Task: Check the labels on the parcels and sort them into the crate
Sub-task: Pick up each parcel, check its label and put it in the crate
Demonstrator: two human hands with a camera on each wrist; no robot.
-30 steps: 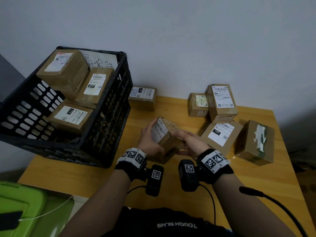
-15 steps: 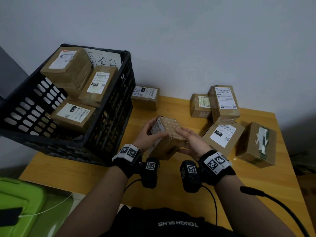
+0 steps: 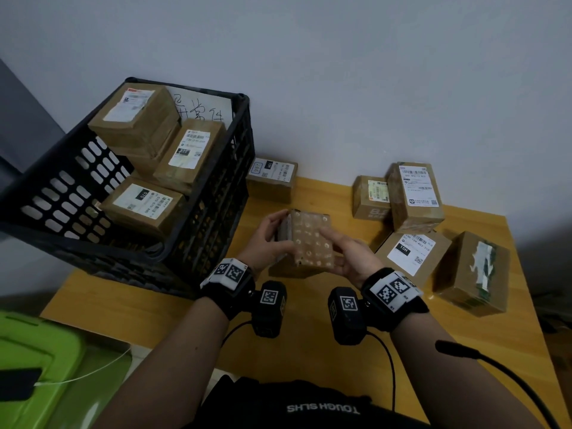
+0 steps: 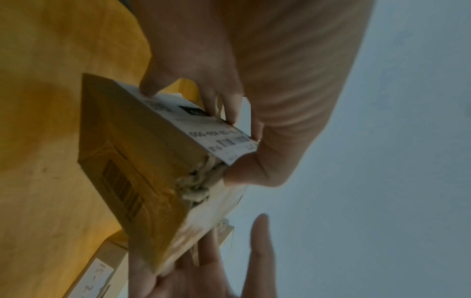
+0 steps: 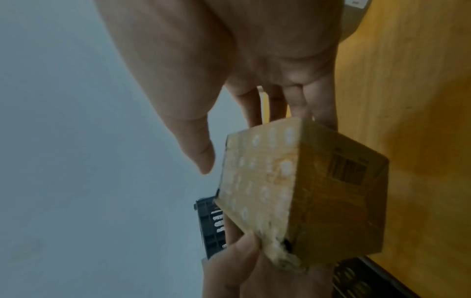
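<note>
I hold a small brown parcel point(image 3: 312, 239) between both hands just above the wooden table point(image 3: 309, 345). Its dotted, taped face points up; its white label point(image 4: 193, 121) faces left, under my left hand point(image 3: 275, 230). That hand grips the label side with curled fingers and the thumb at a torn corner point(image 4: 201, 181). My right hand point(image 3: 343, 252) supports the right side with straight fingers point(image 5: 293, 104) behind the parcel point(image 5: 305, 191), its thumb off the face. The black crate point(image 3: 62, 187) stands tilted at the left, with several labelled parcels point(image 3: 145, 202) inside.
Several parcels lie on the table: one by the wall next to the crate point(image 3: 272, 178), a cluster at the right point(image 3: 414, 193), one labelled 15H point(image 3: 411, 252) and one with torn tape point(image 3: 470, 274). A green bin point(image 3: 37, 366) sits lower left, off the table.
Both hands have turned the parcel: its label face swung from facing me to the left, and the dotted face came on top. The parcel also rose slightly.
</note>
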